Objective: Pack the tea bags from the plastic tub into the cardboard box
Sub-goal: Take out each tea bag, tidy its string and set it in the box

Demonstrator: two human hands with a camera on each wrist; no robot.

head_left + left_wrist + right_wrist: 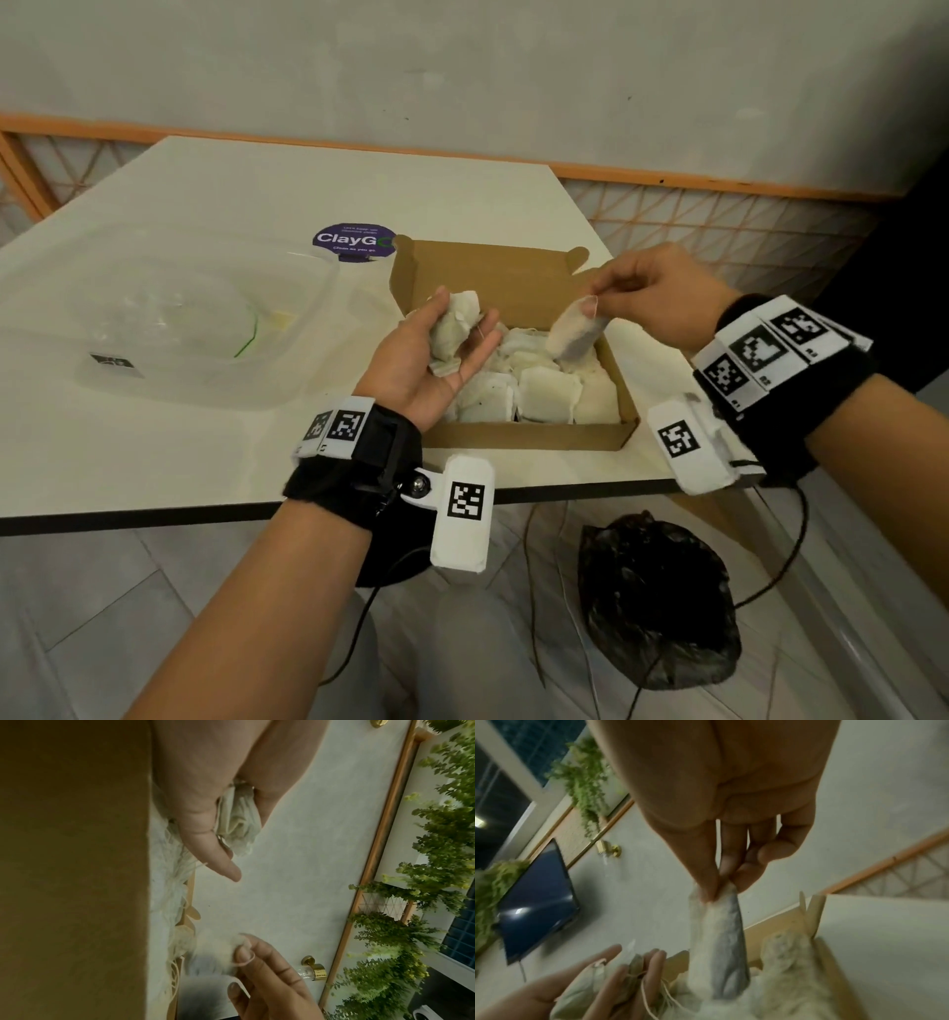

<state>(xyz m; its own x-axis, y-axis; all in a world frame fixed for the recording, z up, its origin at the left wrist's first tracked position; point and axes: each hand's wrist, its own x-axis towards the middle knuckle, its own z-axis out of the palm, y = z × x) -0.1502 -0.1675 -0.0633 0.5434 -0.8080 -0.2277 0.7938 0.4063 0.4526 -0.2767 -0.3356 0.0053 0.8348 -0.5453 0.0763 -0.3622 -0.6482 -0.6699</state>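
Observation:
An open cardboard box (529, 437) sits on the white table, its floor covered with several white tea bags (544, 395). My left hand (464, 308) is palm up over the box's left side, thumb and fingers loosely curled round a small bundle of tea bags (452, 334), also in the left wrist view (239, 821). My right hand (595, 303) pinches one tea bag (575, 334) by its top; it hangs over the box's far right (721, 943). The clear plastic tub (179, 390) stands to the left; I see no tea bags in it.
A purple round sticker (352, 241) lies on the table behind the box. The table's front edge (154, 519) runs just below my wrists. On the floor below lie a black plastic bag (657, 601) and cables. An orange lattice rail (719, 226) runs behind the table.

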